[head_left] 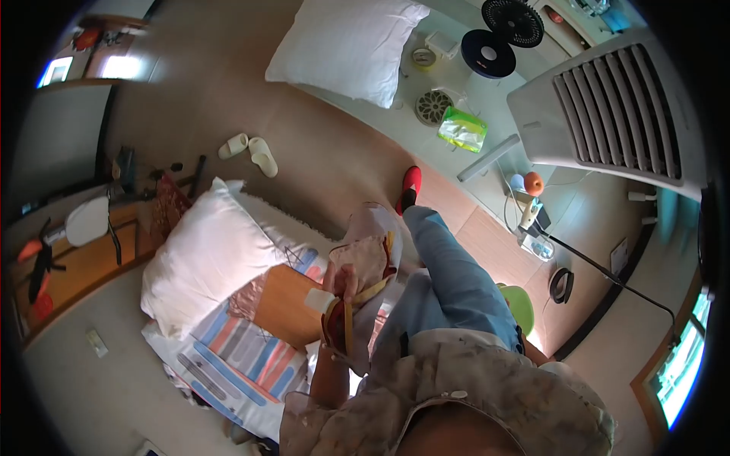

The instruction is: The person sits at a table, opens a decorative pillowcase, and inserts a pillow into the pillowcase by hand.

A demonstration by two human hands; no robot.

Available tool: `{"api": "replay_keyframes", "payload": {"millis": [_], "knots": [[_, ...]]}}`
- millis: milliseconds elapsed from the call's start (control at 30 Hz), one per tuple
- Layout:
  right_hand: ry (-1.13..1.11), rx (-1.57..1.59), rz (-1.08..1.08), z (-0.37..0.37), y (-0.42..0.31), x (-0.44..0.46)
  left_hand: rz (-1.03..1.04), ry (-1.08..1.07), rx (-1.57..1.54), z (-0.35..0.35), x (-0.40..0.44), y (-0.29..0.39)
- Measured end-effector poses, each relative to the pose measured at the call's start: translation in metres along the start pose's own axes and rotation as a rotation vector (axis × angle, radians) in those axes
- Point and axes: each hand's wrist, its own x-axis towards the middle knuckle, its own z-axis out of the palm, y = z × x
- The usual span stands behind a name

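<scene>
My left hand (345, 283) is in front of my lap with its fingers curled closed around a piece of cloth with yellow edging (370, 292). Pale pinkish fabric (359, 257) spreads just beyond the fingers. Below the hand hangs a dark red part with a yellow rim (335, 325); its kind is not clear. Beside the hand, on the left, lies a brown board (287, 304) with a small white piece (318, 301) at its edge. On my right side only some bare arm (534, 353) shows, and my right hand is hidden.
A white pillow (217, 258) and striped bedding (243, 353) lie on the left. Cream slippers (263, 157) are on the floor. An air cooler (608, 114), green-white packet (463, 129), another pillow (346, 49), cable (601, 267) and green stool (518, 308) are ahead and right.
</scene>
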Motion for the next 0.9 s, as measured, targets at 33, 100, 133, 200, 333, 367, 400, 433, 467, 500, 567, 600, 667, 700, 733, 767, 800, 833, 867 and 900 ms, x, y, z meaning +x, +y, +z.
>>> {"api": "replay_keyframes", "payload": {"millis": [33,100,133,200,333,367,400,433,467,500,567,600,667,700,733,767,800,833,867,900], "knots": [[-0.013,0.006,0.004,-0.002,-0.014,-0.002,-0.088,-0.065,0.053,0.009,0.015,0.017],[-0.046,0.026,0.003,-0.009,-0.049,-0.016,-0.151,0.043,0.076,0.016,0.03,0.042],[-0.065,0.034,0.0,-0.012,-0.065,-0.021,-0.223,0.165,0.09,0.02,0.028,0.057],[-0.069,0.061,0.006,-0.023,-0.094,-0.026,-0.306,0.271,0.174,0.038,0.048,0.093],[-0.105,0.038,-0.021,-0.049,-0.143,-0.043,-0.55,0.389,0.73,0.04,0.064,0.138],[-0.113,0.039,-0.03,-0.054,-0.154,-0.047,-0.571,0.536,0.822,0.051,0.074,0.145],[-0.122,0.037,-0.044,-0.058,-0.166,-0.049,-0.591,0.534,0.828,0.051,0.084,0.151],[-0.131,0.035,-0.058,-0.061,-0.178,-0.052,-0.596,0.444,0.831,0.05,0.094,0.156],[-0.138,0.031,-0.079,-0.061,-0.191,-0.053,-0.606,0.355,0.832,0.05,0.104,0.161],[-0.143,0.019,-0.118,-0.057,-0.203,-0.05,-0.661,0.397,0.822,0.052,0.115,0.164],[-0.118,0.008,-0.23,-0.044,-0.226,-0.038,-0.726,0.412,1.031,0.051,0.139,0.161],[-0.111,0.004,-0.293,-0.035,-0.244,-0.032,-0.758,0.42,1.239,0.049,0.147,0.164],[-0.463,-0.006,-0.165,-0.141,-0.353,-0.088,-0.812,0.348,1.455,0.043,0.168,0.179],[-0.438,-0.074,-0.242,-0.126,-0.366,-0.08,-0.827,0.271,1.659,0.037,0.183,0.19],[-0.423,-0.142,-0.319,-0.099,-0.374,-0.072,-0.845,0.187,1.859,0.032,0.193,0.204],[-0.454,-0.114,-0.313,-0.07,-0.384,-0.072,-1.03,0.213,1.881,0.049,0.214,0.218],[-0.379,-0.208,-0.398,-0.045,-0.397,-0.067,-1.061,0.21,1.892,0.041,0.213,0.234],[-0.28,-0.304,-0.487,-0.035,-0.413,-0.054,-0.953,0.146,2.003,0.027,0.213,0.248],[-0.278,-0.285,-0.494,-0.034,-0.432,-0.04,-0.835,0.076,2.111,0.012,0.216,0.26],[-0.312,-0.237,-0.466,-0.031,-0.453,-0.028,-0.851,0.065,2.131,-0.002,0.217,0.271]]}}
